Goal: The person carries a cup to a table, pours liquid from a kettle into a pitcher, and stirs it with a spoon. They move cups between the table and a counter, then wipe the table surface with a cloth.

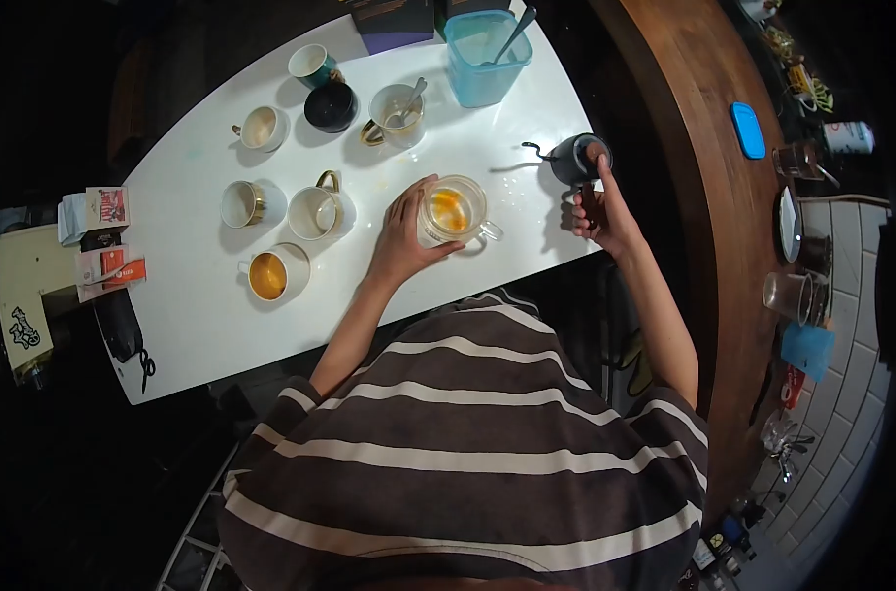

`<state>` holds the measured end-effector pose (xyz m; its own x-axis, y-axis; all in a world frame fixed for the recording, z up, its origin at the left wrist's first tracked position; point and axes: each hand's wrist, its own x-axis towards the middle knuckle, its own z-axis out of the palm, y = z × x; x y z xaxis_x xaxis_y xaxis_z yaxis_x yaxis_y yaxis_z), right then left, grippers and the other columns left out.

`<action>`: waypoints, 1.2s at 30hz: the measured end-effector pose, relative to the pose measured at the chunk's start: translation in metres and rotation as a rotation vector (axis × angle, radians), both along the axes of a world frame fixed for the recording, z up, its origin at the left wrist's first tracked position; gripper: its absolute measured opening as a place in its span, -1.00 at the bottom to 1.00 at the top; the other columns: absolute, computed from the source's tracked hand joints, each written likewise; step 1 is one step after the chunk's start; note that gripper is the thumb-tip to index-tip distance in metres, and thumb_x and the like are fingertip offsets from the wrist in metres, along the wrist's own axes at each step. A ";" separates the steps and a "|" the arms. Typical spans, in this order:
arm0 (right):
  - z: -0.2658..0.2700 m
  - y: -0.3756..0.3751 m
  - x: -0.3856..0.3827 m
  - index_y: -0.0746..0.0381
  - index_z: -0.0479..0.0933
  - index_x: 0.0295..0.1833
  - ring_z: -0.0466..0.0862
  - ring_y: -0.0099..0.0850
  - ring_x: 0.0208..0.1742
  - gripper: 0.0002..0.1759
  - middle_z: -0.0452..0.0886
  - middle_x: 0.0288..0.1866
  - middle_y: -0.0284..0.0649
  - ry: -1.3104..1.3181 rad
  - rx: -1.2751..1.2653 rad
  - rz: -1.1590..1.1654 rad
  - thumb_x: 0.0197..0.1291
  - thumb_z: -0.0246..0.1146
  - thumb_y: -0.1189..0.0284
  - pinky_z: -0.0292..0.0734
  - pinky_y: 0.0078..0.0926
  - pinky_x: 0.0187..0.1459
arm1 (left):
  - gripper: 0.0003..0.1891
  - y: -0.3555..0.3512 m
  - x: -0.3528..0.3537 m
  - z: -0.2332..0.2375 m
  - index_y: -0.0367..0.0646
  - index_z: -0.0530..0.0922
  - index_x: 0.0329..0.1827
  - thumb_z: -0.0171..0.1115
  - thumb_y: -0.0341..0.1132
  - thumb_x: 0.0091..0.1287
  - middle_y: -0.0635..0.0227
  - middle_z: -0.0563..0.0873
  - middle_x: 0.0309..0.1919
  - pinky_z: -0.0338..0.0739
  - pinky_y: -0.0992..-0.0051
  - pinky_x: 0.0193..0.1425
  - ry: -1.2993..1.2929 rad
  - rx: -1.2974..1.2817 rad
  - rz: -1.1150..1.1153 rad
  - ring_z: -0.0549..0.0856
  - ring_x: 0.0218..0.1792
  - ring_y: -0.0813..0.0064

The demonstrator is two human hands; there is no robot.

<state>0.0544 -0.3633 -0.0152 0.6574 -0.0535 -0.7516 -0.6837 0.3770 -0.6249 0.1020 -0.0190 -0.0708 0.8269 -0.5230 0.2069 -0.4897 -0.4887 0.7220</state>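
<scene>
My left hand (400, 234) is wrapped round the left side of a clear glass mug (474, 200) with some orange-yellow liquid at its bottom. The mug stands on the white table, its handle turned to the lower right. At the table's right edge my right hand (610, 219) grips a small dark gooseneck kettle (569, 161) by its handle side, thumb up by the rim. The kettle's thin spout points left, and its inside is hard to make out. Left of my left hand stand a white mug with a gold handle (316, 211) and a white mug of orange-brown liquid (268, 276).
Farther back are a gold-trimmed mug with a spoon (398, 116), a black bowl (331, 105), a green cup (312, 65) and more white cups (261, 129). A blue plastic container (487, 74) holds a utensil. Scissors (146, 370) lie left; a wooden counter (699, 118) runs along the right.
</scene>
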 end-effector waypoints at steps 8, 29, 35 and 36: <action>-0.004 0.022 -0.004 0.03 0.20 -0.57 0.05 -0.64 -0.72 -0.16 0.05 -0.70 -0.55 -0.013 -0.205 -0.182 0.19 0.05 -0.56 -0.01 -0.61 -0.63 | 0.08 0.000 -0.001 -0.005 -0.17 0.31 0.53 0.65 0.14 0.00 0.17 0.52 0.41 0.36 0.17 0.52 -0.092 -0.001 0.034 0.52 0.41 0.15; 0.056 0.067 -0.006 0.27 0.31 -0.69 0.21 -0.67 -0.61 -0.16 0.21 -0.72 -0.47 -0.308 -0.937 0.028 0.33 0.29 -0.23 0.08 -0.48 -0.54 | 0.04 0.002 0.000 -0.004 -0.18 0.38 0.47 0.69 0.09 -0.06 0.19 0.55 0.37 0.42 0.20 0.48 -0.188 -0.031 0.036 0.56 0.37 0.18; 0.060 0.071 -0.005 0.35 0.29 -0.64 0.13 -0.63 -0.53 -0.15 0.14 -0.67 -0.46 -0.372 -1.028 0.046 0.31 0.33 -0.20 -0.01 -0.42 -0.50 | 0.04 0.002 -0.001 -0.002 -0.16 0.38 0.47 0.69 0.08 -0.07 0.20 0.55 0.38 0.43 0.20 0.48 -0.175 -0.044 0.033 0.55 0.37 0.19; 0.060 0.071 -0.005 0.35 0.29 -0.64 0.13 -0.63 -0.53 -0.15 0.14 -0.67 -0.46 -0.372 -1.029 0.045 0.31 0.33 -0.20 -0.01 -0.42 -0.50 | 0.04 0.001 -0.001 -0.002 -0.16 0.38 0.47 0.69 0.08 -0.07 0.20 0.55 0.38 0.43 0.20 0.48 -0.175 -0.045 0.032 0.55 0.37 0.19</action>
<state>0.0498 -0.2925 0.0448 0.8512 -0.5121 -0.1152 -0.3871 -0.4642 -0.7967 0.1013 -0.0175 -0.0733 0.7922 -0.4839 0.3719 -0.5947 -0.4753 0.6484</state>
